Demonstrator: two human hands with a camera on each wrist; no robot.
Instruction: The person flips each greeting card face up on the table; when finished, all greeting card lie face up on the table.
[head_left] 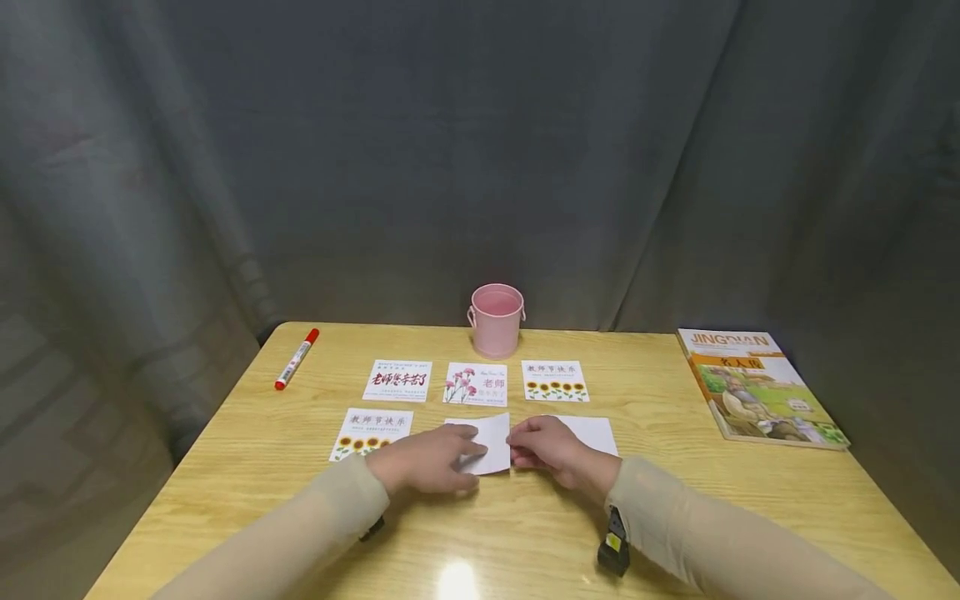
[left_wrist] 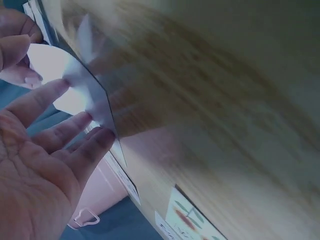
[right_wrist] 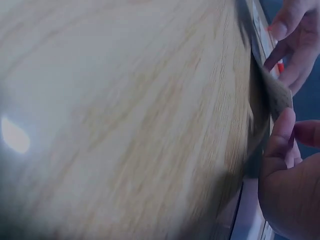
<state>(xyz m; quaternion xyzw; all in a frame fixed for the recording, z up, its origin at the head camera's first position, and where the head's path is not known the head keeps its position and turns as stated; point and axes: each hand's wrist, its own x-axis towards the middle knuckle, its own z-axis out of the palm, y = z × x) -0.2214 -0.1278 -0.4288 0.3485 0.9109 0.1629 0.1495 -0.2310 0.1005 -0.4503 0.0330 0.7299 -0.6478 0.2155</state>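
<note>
In the head view a blank white card [head_left: 493, 435] is bent up at its right side, between the two hands. My right hand [head_left: 555, 450] pinches that raised edge between thumb and fingers. Spread fingers of my left hand [head_left: 429, 460] touch the card's white face from the left; the left wrist view shows these fingertips [left_wrist: 86, 118] against it. Under the right hand, partly covered, lies another white card [head_left: 596, 432]. A sunflower card [head_left: 375, 423] lies beside the left hand, its lower corner hidden. The right wrist view shows the bent card's underside [right_wrist: 278, 96].
Behind the hands lie a red-lettered card [head_left: 397, 381], a pink-flower card [head_left: 474, 384] and a second sunflower card [head_left: 556, 381]. A pink bucket [head_left: 497, 325] stands at the back edge. There is a red-capped marker [head_left: 297, 359] at left and a book [head_left: 761, 387] at right.
</note>
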